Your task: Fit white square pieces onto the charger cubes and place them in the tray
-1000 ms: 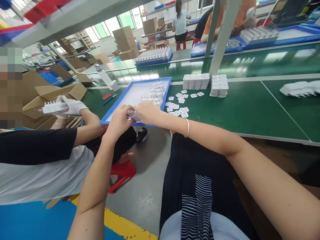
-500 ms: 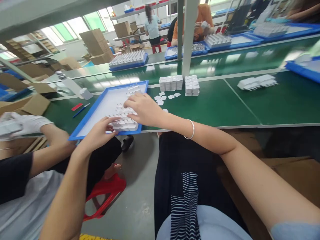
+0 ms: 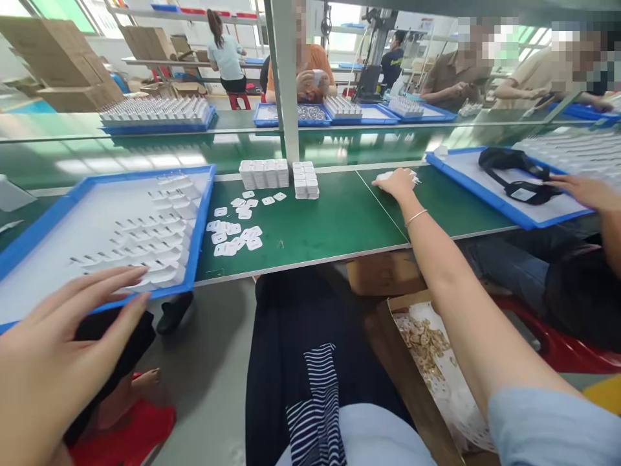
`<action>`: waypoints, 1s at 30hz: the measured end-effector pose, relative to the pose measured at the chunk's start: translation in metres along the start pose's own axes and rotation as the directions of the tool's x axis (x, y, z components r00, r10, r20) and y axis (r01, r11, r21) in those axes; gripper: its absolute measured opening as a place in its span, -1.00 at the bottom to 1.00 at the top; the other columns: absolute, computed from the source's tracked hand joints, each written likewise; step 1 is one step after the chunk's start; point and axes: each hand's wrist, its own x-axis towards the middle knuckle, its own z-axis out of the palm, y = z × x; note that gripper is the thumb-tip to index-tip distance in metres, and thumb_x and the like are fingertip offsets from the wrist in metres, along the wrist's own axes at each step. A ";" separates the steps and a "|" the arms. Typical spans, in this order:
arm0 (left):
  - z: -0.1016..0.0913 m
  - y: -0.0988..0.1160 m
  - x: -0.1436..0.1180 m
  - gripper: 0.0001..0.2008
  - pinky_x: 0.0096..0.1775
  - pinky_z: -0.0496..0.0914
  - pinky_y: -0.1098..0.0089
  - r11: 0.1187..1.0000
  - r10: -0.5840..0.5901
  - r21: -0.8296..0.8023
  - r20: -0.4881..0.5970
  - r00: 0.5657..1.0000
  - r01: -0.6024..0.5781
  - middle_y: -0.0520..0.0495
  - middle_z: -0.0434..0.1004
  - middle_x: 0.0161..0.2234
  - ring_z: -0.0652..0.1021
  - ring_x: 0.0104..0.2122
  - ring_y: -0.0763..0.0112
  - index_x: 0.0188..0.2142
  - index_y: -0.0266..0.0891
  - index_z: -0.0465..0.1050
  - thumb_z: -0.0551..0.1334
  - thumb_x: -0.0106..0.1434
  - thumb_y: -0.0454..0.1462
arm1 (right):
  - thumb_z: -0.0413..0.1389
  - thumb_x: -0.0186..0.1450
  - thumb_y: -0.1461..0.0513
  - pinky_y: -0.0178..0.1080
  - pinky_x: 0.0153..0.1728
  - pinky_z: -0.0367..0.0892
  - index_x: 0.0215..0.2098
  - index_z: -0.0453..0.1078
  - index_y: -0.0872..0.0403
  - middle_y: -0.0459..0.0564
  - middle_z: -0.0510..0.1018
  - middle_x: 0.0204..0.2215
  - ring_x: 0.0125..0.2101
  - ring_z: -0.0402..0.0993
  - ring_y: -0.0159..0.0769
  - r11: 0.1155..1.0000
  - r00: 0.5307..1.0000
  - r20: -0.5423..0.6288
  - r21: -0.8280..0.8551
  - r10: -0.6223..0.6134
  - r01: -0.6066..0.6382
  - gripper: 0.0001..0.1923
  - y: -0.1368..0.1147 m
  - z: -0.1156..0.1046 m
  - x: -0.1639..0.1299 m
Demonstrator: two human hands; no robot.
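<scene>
My left hand [image 3: 72, 330] is in the near left corner of the view, fingers apart and holding nothing. It hovers by the front edge of a blue-rimmed tray [image 3: 207, 207], where rows of white plastic pieces with metal pins [image 3: 165, 249] lie along the right side. Farther right, my right hand [image 3: 398, 183] is stretched over a small group of white pinned pieces [image 3: 385, 176] on the green bench, thumb on one side and fingers curled over the top. The hand hides most of that group.
Stacked white square pieces [image 3: 264, 175] and a smaller stack [image 3: 305, 181] stand mid-bench, with loose white flat pieces [image 3: 237, 243] scattered before them. At right, another blue tray [image 3: 485, 200] bears a black strap-like item [image 3: 521, 191], with a neighbour's hand [image 3: 589, 193] beside it. A post [image 3: 290, 84] rises behind.
The view has turned right. My right hand has left the tray's white pieces and reached the group on the right of the bench. My left hand has drawn back from the pieces, fingers spread.
</scene>
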 end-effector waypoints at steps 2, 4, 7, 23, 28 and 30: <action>0.017 0.018 0.007 -0.74 0.12 0.42 0.07 1.000 0.006 0.019 -0.042 0.999 -0.005 0.10 0.53 0.03 0.52 0.08 0.06 -0.05 0.09 0.52 0.18 0.36 0.00 | 0.16 0.43 0.10 0.09 0.15 0.35 0.13 0.40 0.09 0.13 0.41 0.18 0.11 0.42 -0.09 1.000 1.000 0.005 0.006 0.025 -0.025 -0.63 0.003 0.003 0.002; 0.033 0.030 0.011 -0.76 -0.04 0.50 0.21 0.996 0.076 -0.043 0.005 0.997 -0.076 0.09 0.58 -0.02 0.57 0.00 0.12 -0.07 0.06 0.55 0.20 0.36 -0.02 | 0.18 0.41 0.11 0.12 0.16 0.34 0.12 0.40 0.11 0.13 0.42 0.17 0.12 0.41 -0.07 0.999 1.000 0.015 0.034 0.020 -0.020 -0.62 0.001 0.002 0.001; 0.060 0.041 0.010 -0.78 0.01 0.51 0.25 0.970 0.144 -0.213 0.100 0.984 -0.120 0.06 0.61 -0.03 0.60 -0.06 0.21 -0.05 0.02 0.58 0.28 0.34 -0.10 | 0.34 0.22 0.23 0.27 0.17 0.28 -0.04 0.44 0.06 0.15 0.49 0.02 0.12 0.37 0.09 0.992 0.997 0.029 0.107 -0.072 0.068 -0.64 -0.006 -0.004 -0.013; 0.148 0.096 -0.058 -0.35 0.09 0.51 0.26 0.001 -0.352 -0.890 0.426 0.834 0.455 -0.15 0.64 0.03 0.62 0.04 0.12 0.09 -0.12 0.54 0.57 -0.01 -0.15 | 0.21 0.29 0.13 0.09 0.23 0.38 0.36 -0.02 -0.04 0.27 0.27 0.16 0.22 0.31 0.06 0.572 0.697 -0.001 0.569 -0.717 0.590 -0.23 -0.053 0.001 -0.363; 0.141 0.085 -0.062 -0.52 0.08 0.51 0.30 0.042 -0.508 -0.939 0.275 0.816 0.342 -0.16 0.63 0.06 0.61 0.06 0.16 0.03 -0.16 0.57 0.51 0.11 -0.22 | 0.15 0.31 0.24 0.08 0.29 0.32 0.43 -0.08 0.01 0.30 0.24 0.21 0.31 0.22 0.01 0.488 0.605 0.063 0.660 -0.793 0.571 -0.20 -0.055 0.013 -0.377; 0.138 0.072 -0.063 -0.52 0.05 0.52 0.32 0.067 -0.576 -0.953 0.206 0.791 0.297 -0.17 0.64 0.04 0.63 0.04 0.18 0.01 -0.19 0.58 0.52 0.08 -0.24 | 0.18 0.31 0.22 0.03 0.24 0.36 0.35 0.13 0.03 0.25 0.34 0.18 0.24 0.33 -0.02 0.404 0.496 0.131 0.770 -0.858 0.494 -0.32 -0.066 0.011 -0.363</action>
